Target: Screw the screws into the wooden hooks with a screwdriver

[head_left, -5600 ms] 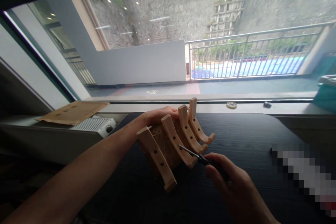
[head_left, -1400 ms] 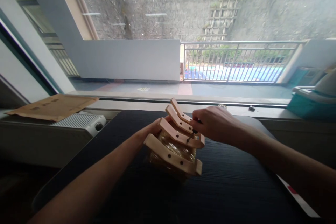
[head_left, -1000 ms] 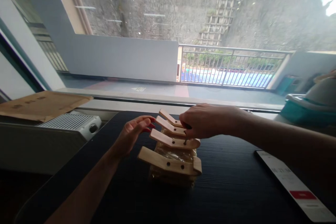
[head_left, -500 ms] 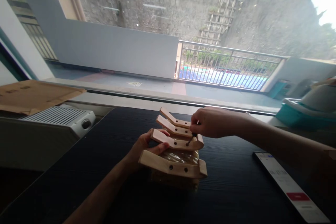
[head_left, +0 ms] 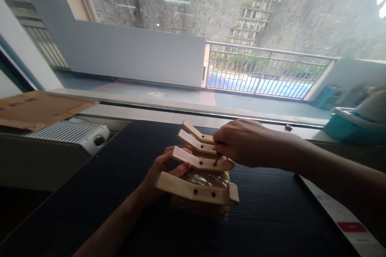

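Several bent light-wood pieces with upturned ends lie in a row on a clear-wrapped bundle (head_left: 208,178); dark screws or holes show in them. My left hand (head_left: 161,168) holds the left end of the second-nearest wooden piece (head_left: 187,158) between thumb and fingers. My right hand (head_left: 238,142) is closed around a small screwdriver (head_left: 217,158); its thin shaft points down to that piece's right hole. The nearest wooden piece (head_left: 177,186) lies in front. Behind are two more, a wooden piece (head_left: 189,138) and the farthest piece (head_left: 191,128), partly covered by my right hand.
The bundle rests on a dark table (head_left: 265,213). A phone (head_left: 346,217) lies at the right, partly under my forearm. Cardboard (head_left: 45,106) and a white radiator (head_left: 90,136) are at the left. A window is ahead, with a teal container (head_left: 343,126) at the right.
My right hand has turned and shifted slightly left and lower, with the screwdriver still at the same hole. My left hand keeps its hold. The view has shifted slightly.
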